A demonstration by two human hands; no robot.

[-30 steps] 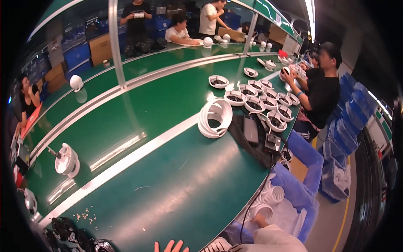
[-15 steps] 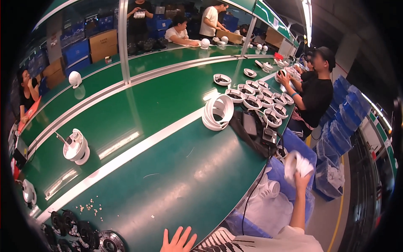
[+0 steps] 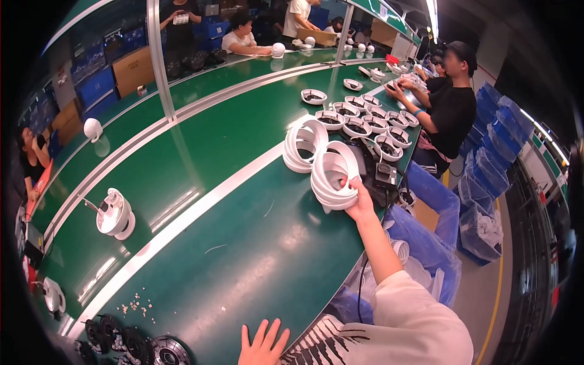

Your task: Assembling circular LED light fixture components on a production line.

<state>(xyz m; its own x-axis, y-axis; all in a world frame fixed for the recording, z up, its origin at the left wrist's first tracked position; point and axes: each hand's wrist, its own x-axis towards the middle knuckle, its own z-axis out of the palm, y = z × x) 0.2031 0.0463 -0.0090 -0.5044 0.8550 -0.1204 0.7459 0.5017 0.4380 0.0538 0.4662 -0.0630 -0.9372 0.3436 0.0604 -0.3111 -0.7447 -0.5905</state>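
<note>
My right hand (image 3: 361, 205) grips a stack of white plastic rings (image 3: 334, 198), thumb inside the opening and fingers on the outside. The rings are tilted over the green bench (image 3: 274, 243). Right beside them, on the far left side, stands another stack of white rings (image 3: 294, 159). My left hand (image 3: 263, 348) lies flat on the bench near its front edge, fingers spread, holding nothing. Several black round parts (image 3: 170, 351) sit to its left, with small pale bits (image 3: 135, 304) scattered behind them.
Several white housings with black insides (image 3: 357, 127) stand beyond the rings, by a black adapter (image 3: 384, 173) and cable. A plastic-lined blue bin (image 3: 444, 261) with white parts is at my right. A white device (image 3: 115, 216) sits on the conveyor. A co-worker (image 3: 453, 103) handles parts farther along.
My right hand has come up from the blue bin to the bench with the white rings, which now are beside the other stack. My left hand stays on the bench. The view has shifted slightly.
</note>
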